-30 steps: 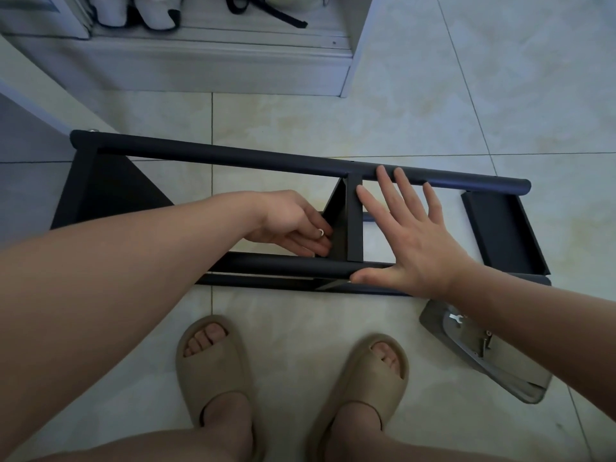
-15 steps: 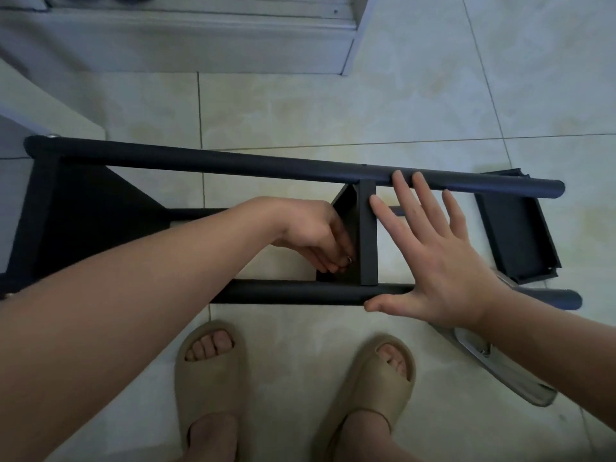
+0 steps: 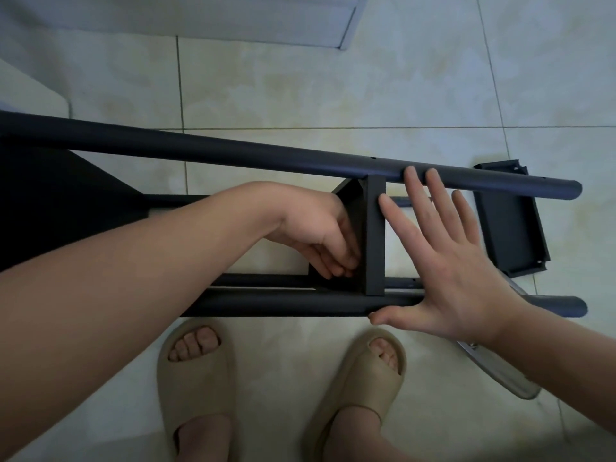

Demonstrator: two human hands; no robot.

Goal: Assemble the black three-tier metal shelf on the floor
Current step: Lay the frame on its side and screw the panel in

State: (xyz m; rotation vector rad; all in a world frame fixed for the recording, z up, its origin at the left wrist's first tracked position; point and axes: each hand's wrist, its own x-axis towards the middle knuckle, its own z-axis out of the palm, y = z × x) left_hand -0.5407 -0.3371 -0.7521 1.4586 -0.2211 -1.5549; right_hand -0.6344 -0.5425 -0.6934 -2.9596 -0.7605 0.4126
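Black three-tier metal shelf frame: on its side, under both hands. Right hand: flat, fingers spread across its poles. Left hand: curled at black middle panel; grasp indeterminable. Grey plastic pouch under right forearm: possibly fittings.

Bare floor tile lies open across the upper middle and upper right of the frame. Mid-frame, the upper tube and lower tube bar the way; the gaps between them (either side of the upright tier) are filled by the left hand and right hand.
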